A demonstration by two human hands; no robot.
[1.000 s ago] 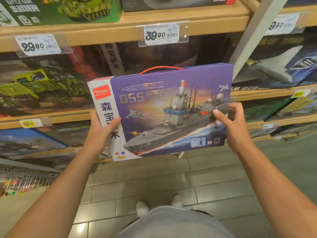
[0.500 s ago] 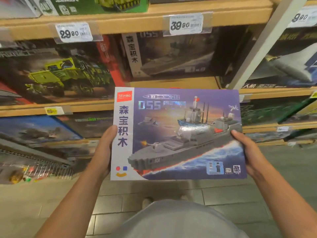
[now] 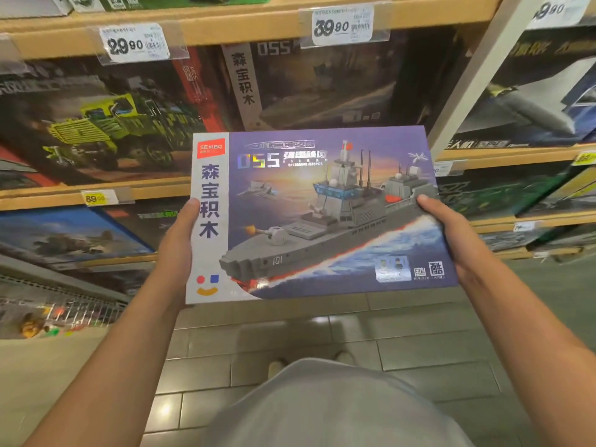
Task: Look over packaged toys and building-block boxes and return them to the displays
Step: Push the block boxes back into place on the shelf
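Over the last second the Sembo 055 warship block box [image 3: 322, 214] has come down from against the shelf and tipped face-up toward the head camera, which suggests the looking-over step is under way and the return to its matching dark box [image 3: 309, 85] under the 39.90 tag [image 3: 343, 25] is still ahead. The left hand [image 3: 175, 250] grips the box's white left edge, thumb on the front, and the right hand [image 3: 451, 233] clasps the right edge, both arms stretched forward, holding it in the air above the tiled floor [image 3: 290, 343].

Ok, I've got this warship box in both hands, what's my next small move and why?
Probably lift the warship box toward the matching 055 box on the shelf behind it. Your left hand and right hand grip its side edges, front already facing you.
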